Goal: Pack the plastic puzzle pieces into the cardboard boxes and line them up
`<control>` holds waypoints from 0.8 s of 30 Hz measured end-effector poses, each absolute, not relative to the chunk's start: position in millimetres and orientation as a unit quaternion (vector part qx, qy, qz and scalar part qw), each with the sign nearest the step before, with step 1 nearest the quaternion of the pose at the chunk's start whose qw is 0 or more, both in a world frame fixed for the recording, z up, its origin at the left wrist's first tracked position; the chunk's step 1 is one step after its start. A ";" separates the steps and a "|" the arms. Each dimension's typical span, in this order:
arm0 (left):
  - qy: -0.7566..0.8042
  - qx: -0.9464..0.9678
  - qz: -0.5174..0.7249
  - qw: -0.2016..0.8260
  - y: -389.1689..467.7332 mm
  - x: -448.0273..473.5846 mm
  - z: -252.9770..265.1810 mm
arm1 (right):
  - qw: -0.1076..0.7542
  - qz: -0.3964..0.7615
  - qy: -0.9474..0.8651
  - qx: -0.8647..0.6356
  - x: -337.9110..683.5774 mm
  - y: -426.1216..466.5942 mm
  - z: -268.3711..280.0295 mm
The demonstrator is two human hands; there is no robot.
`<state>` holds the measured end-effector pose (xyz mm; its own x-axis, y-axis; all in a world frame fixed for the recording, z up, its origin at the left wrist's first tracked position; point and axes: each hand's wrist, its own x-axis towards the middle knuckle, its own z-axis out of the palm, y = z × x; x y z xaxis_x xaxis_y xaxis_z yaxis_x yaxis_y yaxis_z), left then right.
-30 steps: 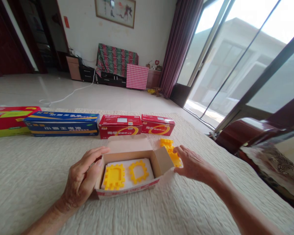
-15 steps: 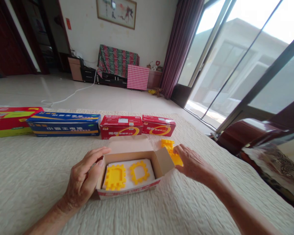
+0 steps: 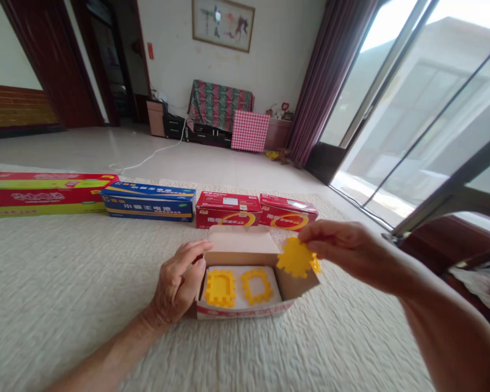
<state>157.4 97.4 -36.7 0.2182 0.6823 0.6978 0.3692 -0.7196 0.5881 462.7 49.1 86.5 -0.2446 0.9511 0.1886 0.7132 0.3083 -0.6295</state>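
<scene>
An open cardboard box (image 3: 245, 312) stands in front of me with its lid flap folded back. My left hand (image 3: 177, 286) clasps the box's left wall, thumb on the near side and fingers reaching over the rim. Inside, on a white pad (image 3: 237, 279), lie a yellow notched piece with a recessed middle (image 3: 220, 287) and a yellow notched frame (image 3: 258, 299). My right hand (image 3: 347, 247) pinches a flat yellow notched tile (image 3: 293, 258) above the box's right end. Behind it, more yellow plastic (image 3: 317, 264) shows, partly hidden by that hand and the flap.
Beyond the box stand two red boxes (image 3: 228, 209) (image 3: 289, 211), a blue box (image 3: 147, 202) and a long red-and-green box (image 3: 44, 195) in a row. All rest on a cream quilted cover (image 3: 106, 272). A tiled floor (image 3: 212, 169) lies behind.
My right hand has picked up a yellow tile from beside the box and brought it over the box's right end. My left hand keeps its hold on the box. The view has turned left.
</scene>
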 end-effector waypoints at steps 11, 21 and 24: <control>0.345 0.764 0.522 0.157 97.6 156.7 -37.5 | 0.200 0.052 -0.816 -0.540 407.0 56.6 68.3; 0.338 0.779 0.507 0.147 101.3 152.6 -45.3 | 0.219 0.067 -0.758 -0.611 526.2 100.7 51.6; 0.339 0.780 0.505 0.147 101.8 151.6 -46.9 | 0.134 0.120 -0.777 -0.603 542.6 118.6 41.2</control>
<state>151.6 101.8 -46.9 0.2601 0.6781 0.6874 0.3811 -0.7262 0.5722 542.6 118.6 41.2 -0.2359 0.9697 0.0635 0.9055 0.2430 -0.3479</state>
